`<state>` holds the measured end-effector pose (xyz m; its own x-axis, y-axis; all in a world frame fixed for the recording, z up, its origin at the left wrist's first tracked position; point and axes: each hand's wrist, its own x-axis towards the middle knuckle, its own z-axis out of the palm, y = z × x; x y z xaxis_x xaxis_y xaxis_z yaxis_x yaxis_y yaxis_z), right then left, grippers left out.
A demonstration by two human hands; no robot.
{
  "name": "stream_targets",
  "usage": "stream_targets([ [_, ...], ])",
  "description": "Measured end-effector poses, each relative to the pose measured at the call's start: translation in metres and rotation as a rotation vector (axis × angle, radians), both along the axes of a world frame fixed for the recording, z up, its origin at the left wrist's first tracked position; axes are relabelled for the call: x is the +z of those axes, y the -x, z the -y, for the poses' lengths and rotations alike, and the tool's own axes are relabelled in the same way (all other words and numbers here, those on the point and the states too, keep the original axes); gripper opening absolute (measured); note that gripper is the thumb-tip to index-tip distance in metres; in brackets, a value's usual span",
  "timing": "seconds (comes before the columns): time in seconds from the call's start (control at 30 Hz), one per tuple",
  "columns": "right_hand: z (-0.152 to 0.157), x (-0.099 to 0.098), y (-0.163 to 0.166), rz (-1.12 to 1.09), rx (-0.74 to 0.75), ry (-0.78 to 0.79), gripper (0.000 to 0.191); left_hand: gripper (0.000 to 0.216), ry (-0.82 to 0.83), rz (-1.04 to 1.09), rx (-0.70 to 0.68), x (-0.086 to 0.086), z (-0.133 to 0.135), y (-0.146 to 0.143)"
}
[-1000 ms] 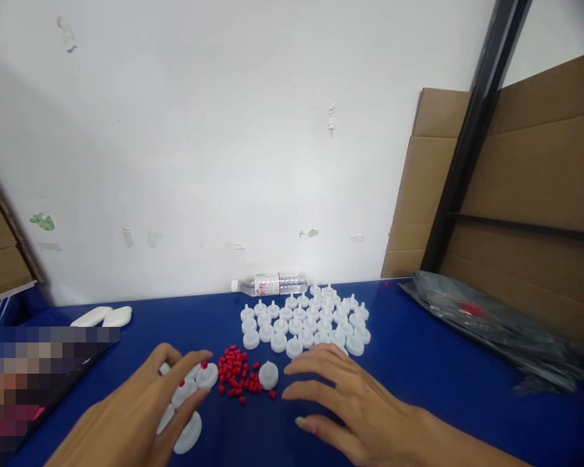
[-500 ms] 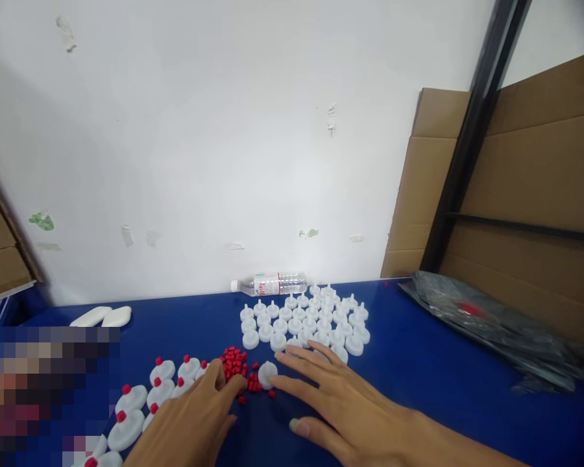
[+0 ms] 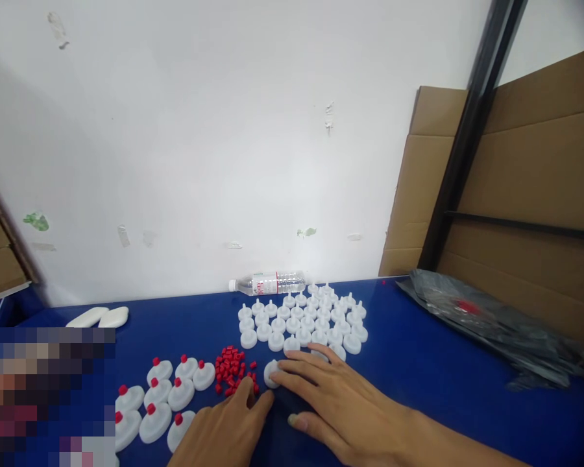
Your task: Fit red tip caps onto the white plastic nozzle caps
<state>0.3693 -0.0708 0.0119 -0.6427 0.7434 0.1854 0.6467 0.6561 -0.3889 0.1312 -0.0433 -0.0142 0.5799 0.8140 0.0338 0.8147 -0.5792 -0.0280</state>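
My left hand [image 3: 231, 418] is curled at the near edge of a pile of small red caps [image 3: 230, 364]. Its fingertips are bent down and partly hidden, so anything between them cannot be made out. Just right of it stands a round white lid with a spout [image 3: 271, 374], and the fingertips of my right hand [image 3: 328, 402] rest at its right side. The right fingers are stretched and apart. Behind them sits a cluster of white spouted lids [image 3: 296, 324]. To the left, several white lids with red caps [image 3: 156, 421] on their spouts stand on the blue table [image 3: 185, 324].
A clear plastic bottle [image 3: 267, 283] lies against the wall. Two white rounded pieces [image 3: 113, 317] are at the back left. Grey plastic bags [image 3: 486, 331] lie on the right, before cardboard [image 3: 535, 162] and a dark metal post [image 3: 455, 143]. The lower left corner is pixelated.
My left hand has moved right, from the red caps towards the single white lid, uncovering more capped lids. The right hand stays almost in place beside that lid, which has shifted slightly right.
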Motion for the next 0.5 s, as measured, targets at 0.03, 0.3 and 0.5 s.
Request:
stream_targets([
  [0.03, 0.0, 0.0, 0.0, 0.008, -0.012, -0.042, 0.051, 0.049, 0.013, 0.0, -0.009, 0.001, -0.001, 0.0],
  [0.3, -0.001, -0.003, 0.001, 0.082, -0.03, -0.151, 0.05, 0.045, 0.085, 0.136, -0.029, 0.0, -0.008, 0.007],
  [0.5, 0.001, 0.002, 0.001, 0.055, 0.0, -0.035, 0.049, 0.041, 0.036, 0.171, 0.003, 0.008, -0.005, 0.011],
])
